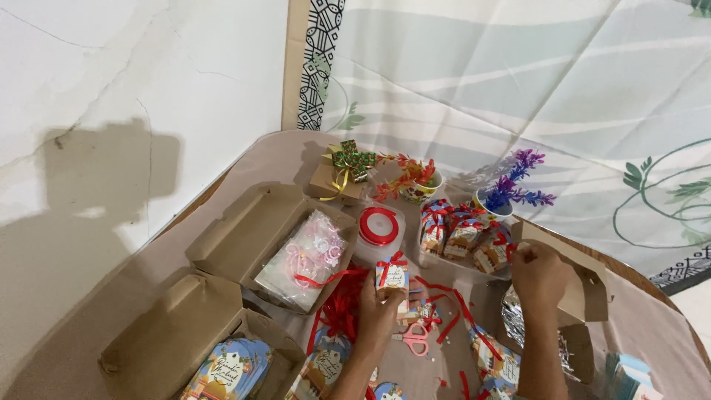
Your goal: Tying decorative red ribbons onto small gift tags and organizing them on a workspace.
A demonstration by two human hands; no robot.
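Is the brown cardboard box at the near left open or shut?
Open. The brown cardboard box has its lid flap folded back to the left, and a stack of printed cards shows inside it.

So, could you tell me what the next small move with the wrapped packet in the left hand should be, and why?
Probably carry the ribbon-tied packet in the left hand across to the cluster of finished packets in the box beside the right hand. It already wears a red bow and tag like those, and the right hand rests at that box's edge.
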